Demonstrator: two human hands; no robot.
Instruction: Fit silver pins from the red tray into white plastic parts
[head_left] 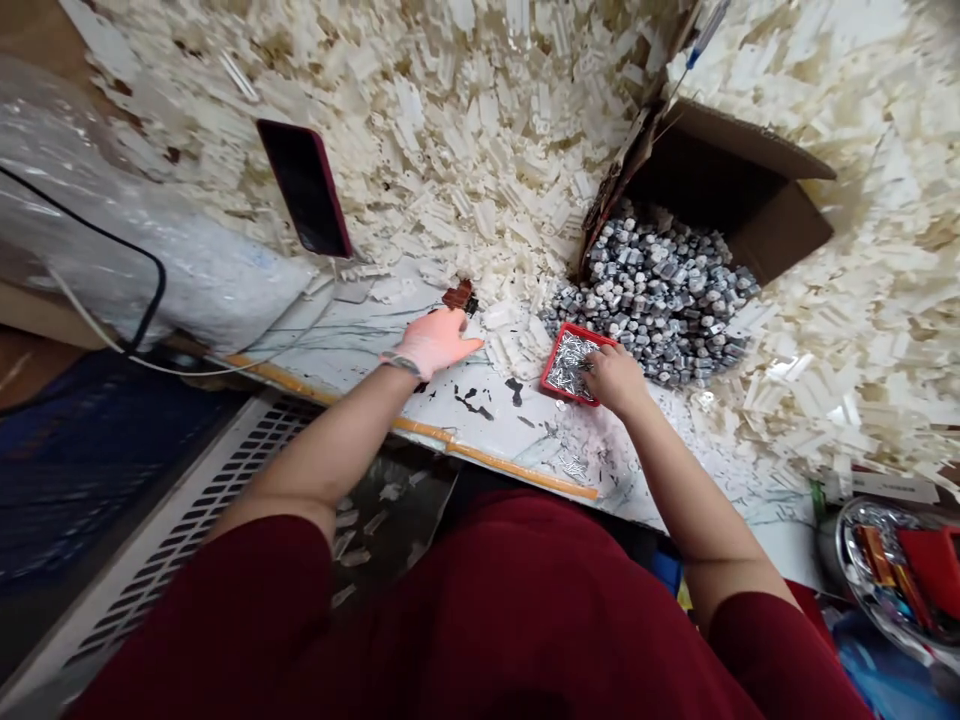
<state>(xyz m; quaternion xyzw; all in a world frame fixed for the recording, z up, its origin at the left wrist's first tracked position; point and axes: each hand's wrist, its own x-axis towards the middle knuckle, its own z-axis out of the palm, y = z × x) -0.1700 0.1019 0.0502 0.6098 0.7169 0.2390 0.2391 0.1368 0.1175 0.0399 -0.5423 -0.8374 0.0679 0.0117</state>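
My left hand (435, 342), in a pink glove, lies flat on the white marble-patterned table (480, 405) with its fingers extended. Its fingertips are close to a heap of cream plastic parts (510, 340). My right hand (615, 380), ungloved, is curled over a red tray (559, 385) of small silver pins (570, 365). Its fingertips are at the tray's right side, and whether they hold any pins is hidden. Just beyond lies a large pile of grey metal pieces (652, 305).
A brown cardboard box (739, 175) stands open behind the grey pile. Cream parts cover the surrounding surface. A dark phone (304, 188) lies by a plastic bag (112, 235) with cables. A white vent (195, 510) runs below the table edge; a foil tray (892, 570) sits at lower right.
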